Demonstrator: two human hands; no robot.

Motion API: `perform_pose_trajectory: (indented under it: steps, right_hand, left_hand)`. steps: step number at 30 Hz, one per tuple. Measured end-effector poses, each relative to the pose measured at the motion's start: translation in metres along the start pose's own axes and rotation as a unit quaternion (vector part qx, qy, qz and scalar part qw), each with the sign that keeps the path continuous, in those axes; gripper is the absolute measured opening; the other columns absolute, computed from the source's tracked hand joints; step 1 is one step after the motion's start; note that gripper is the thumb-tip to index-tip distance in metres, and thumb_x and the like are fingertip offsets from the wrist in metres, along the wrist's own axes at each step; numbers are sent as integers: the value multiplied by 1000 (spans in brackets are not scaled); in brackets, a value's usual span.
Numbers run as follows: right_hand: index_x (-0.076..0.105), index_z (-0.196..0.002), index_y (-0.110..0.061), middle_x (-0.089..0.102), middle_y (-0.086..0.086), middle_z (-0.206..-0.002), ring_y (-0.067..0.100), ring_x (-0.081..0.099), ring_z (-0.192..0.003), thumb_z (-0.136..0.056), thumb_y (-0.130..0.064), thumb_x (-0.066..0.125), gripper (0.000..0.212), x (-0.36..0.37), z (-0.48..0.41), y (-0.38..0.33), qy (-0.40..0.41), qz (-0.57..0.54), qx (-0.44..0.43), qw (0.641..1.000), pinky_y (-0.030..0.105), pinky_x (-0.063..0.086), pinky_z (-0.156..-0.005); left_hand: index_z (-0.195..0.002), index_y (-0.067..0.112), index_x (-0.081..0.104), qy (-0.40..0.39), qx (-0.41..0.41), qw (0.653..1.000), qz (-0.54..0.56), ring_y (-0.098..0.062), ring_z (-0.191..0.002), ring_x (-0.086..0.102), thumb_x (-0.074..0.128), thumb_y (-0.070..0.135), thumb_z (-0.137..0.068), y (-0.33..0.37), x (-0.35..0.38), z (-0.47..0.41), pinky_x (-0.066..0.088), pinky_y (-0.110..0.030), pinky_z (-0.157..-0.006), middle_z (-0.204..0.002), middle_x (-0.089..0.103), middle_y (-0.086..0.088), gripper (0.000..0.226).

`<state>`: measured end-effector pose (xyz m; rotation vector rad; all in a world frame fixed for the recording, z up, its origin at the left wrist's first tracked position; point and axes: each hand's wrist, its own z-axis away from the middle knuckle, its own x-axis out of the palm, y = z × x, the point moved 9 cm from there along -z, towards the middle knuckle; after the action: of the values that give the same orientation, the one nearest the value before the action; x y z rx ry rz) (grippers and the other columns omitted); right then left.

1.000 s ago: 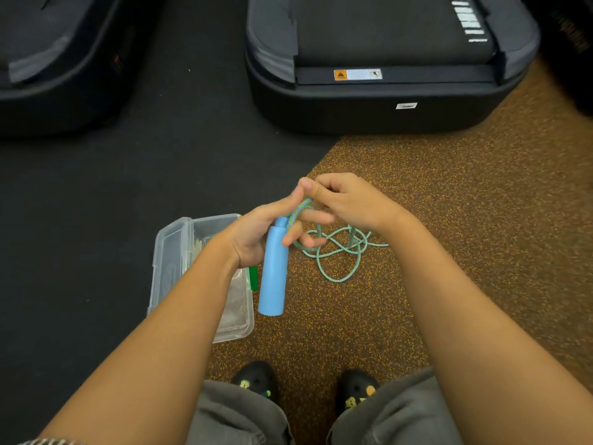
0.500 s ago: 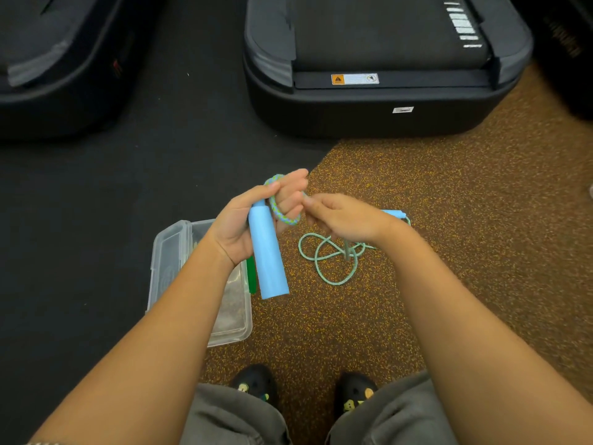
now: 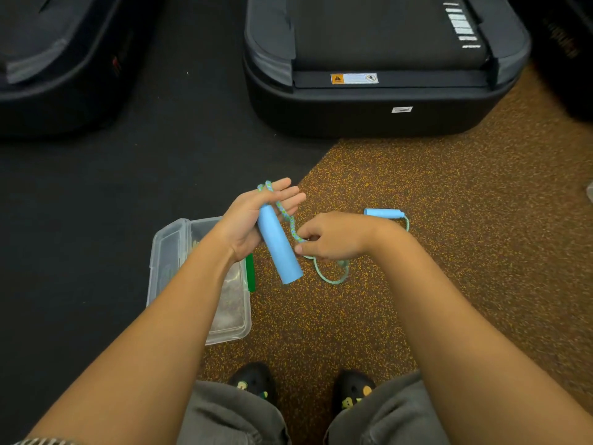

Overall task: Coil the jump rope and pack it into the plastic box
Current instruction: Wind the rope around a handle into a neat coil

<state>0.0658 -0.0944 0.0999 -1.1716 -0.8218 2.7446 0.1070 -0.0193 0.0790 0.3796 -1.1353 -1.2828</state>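
Note:
My left hand [image 3: 253,216] holds one blue handle [image 3: 279,248] of the jump rope against its palm, fingers stretched out, with the green-blue rope [image 3: 290,220] looped over the fingers. My right hand [image 3: 333,237] pinches the rope just right of that handle. The remaining rope [image 3: 332,273] lies in a loose loop on the floor below my right hand. The second blue handle [image 3: 383,213] rests on the floor behind my right wrist. The clear plastic box [image 3: 170,258] sits open on the floor under my left forearm, with a green latch [image 3: 250,273] on its right side.
Two black treadmill bases stand ahead, one [image 3: 378,101] in the middle and one [image 3: 57,75] at far left. The floor is black mat [image 3: 96,194] on the left and speckled brown rubber [image 3: 465,220] on the right. My shoes [image 3: 253,379] show at the bottom.
My left hand has opened its fingers and tilted the handle, with a rope loop now over them. My right hand has dropped lower along the rope. The floor pile has shrunk.

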Motion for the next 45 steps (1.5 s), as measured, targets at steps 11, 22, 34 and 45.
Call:
perform_pose_trajectory:
  steps: [11,22,34,45]
  right_hand:
    - [65,-81,-20,60,-4,-76,10,52,-70,-91,-36,52,23,-38,14,-3,117,-64,-34,990,15,38,-60]
    - [50,-70,-14,43,-4,-65,11,39,-61,-91,-49,44,41,-40,2,25,216,-209,-7,954,28,31,-59]
    - [37,-100,-15,55,18,-111,27,53,-91,-98,-28,35,14,6,-12,14,49,-120,49,990,32,35,-71]
    - [59,-110,-15,48,-5,-85,16,44,-84,-92,-17,45,23,-7,4,-13,33,8,-7,999,22,29,-68]
  left_hand:
    - [-85,10,63,-86,-110,976,-169,-14,-65,61,40,15,-93,-25,21,14,49,-26,-68,-72,66,-5,25]
    - [-66,10,69,-179,-78,974,-118,-8,-35,39,42,49,-81,-14,37,22,42,-20,-49,-35,42,5,50]
    - [-110,9,66,-99,-9,987,123,-8,-75,69,56,18,-77,8,15,9,56,-22,-72,-87,75,0,36]
    - [-124,11,55,-36,-2,989,-145,-8,-101,63,46,14,-94,-7,2,-1,51,-20,-87,-119,63,-4,32]
